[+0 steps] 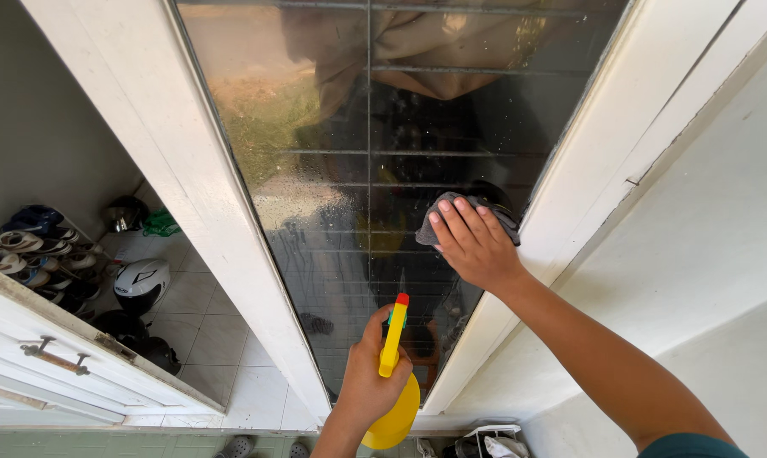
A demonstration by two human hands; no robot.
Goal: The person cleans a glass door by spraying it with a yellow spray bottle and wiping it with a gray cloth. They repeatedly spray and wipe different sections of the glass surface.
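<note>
1. Where the view begins, at the near bottom edge, the left hand (368, 383) is closed around the neck of a yellow spray bottle (393, 399), fingers wrapped fully, a finger seemingly at the trigger; the red nozzle tip (402, 299) points up at the pane.
2. Judged from its plastic body, the spray bottle is likely light to moderate in weight according to fill, which cannot be told. The body is rigid and smooth and may turn slippery when wet. The neck below the trigger is the sound place to hold it.
3. Farther up and to the right, the right hand (472, 242) lies flat, fingers extended and together, pressing a grey cloth (451, 216) against the glass pane (341, 170). The hand does not close on the cloth; it pins it by palm and fingertips.
4. The cloth appears soft, limp and light. It bunches under pressure, so a spread palm over its middle controls it best.
5. The glass pane is hard, fragile and streaked with wet droplets, so pressure should stay moderate. A white frame (188, 187) borders it on both sides.
6. Far left, beyond the frame, a white helmet (141, 282) and rows of shoes (36, 250) sit on a tiled floor (205, 331).
</note>
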